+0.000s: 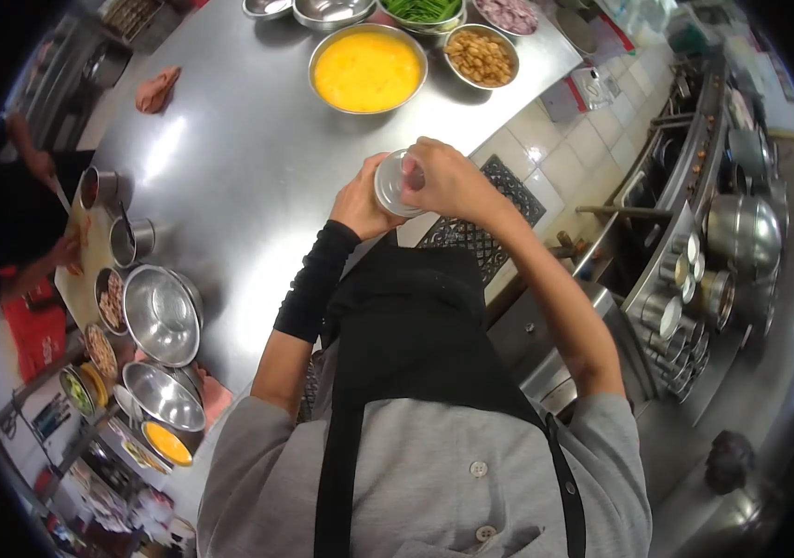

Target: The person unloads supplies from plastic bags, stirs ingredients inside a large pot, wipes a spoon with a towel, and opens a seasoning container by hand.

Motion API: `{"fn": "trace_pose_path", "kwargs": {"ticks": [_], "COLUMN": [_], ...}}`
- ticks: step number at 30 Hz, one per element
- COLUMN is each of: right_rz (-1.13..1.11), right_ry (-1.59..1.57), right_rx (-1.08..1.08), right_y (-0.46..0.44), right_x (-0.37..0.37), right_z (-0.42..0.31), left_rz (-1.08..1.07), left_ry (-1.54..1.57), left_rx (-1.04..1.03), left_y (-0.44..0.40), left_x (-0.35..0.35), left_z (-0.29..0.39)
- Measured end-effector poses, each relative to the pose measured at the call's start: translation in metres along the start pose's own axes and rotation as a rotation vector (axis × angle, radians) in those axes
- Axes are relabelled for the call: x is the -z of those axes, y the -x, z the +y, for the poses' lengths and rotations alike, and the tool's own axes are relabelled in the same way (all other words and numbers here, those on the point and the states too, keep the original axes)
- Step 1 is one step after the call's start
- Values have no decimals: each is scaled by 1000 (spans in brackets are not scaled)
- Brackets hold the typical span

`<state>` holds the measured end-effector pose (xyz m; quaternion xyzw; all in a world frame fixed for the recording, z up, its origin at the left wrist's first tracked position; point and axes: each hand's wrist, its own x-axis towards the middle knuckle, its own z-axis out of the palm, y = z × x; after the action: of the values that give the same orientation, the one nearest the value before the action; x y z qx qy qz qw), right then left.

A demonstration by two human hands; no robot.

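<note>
Head view: left hand [360, 200] wrapping around clear container [388, 191], holding it by counter [258, 121] edge, well apart from yellow liquid [367, 70]. Right hand [453, 181] bending over its mouth, fingers overlapping opening; can't tell if pinching. Step likely handling container at rim or inside. Next move probably calling for steady left grip, right fingers clearing rim.
</note>
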<state>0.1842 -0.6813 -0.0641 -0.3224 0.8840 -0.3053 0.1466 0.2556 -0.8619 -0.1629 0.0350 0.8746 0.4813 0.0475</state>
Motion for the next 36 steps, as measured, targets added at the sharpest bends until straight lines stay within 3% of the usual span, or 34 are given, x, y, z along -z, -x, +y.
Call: {"fn": "trace_pose_path", "kwargs": {"ticks": [6,10,13,16,19,25,28,29,32,36], "right_rz": [-187,-68,68,-165,-150,-273,-251,-160,82,-85], "right_ry": [45,358,465,517,785,347,91,54,138,-176], "right_rx": [160,551,643,528,716,578,333,248,410,21], "right_y": [-24,-41,-54,-51,-54,-73,-91,-88,-71,-61], "right_x": [21,36,42,29,34,50,49,48,45,39], "right_z": [36,37,37,51,56,68,68,59,43,32], "left_rz": [40,121,93,113,151,126,93,90,104,123], "left_ry": [66,66,59,83,83,69,85,86,104,127], "left_rx": [22,44,85,116,95,110,142,148,170,184], "left_y": [-12,-23,-29,-29,-31,-34,-35,-36,-39,-37], "left_x": [-14,-15,-11,-13,-11,-9,-8,-8,-7,-10], "left_z": [1,8,9,8,10,10,11,11,12,11]}}
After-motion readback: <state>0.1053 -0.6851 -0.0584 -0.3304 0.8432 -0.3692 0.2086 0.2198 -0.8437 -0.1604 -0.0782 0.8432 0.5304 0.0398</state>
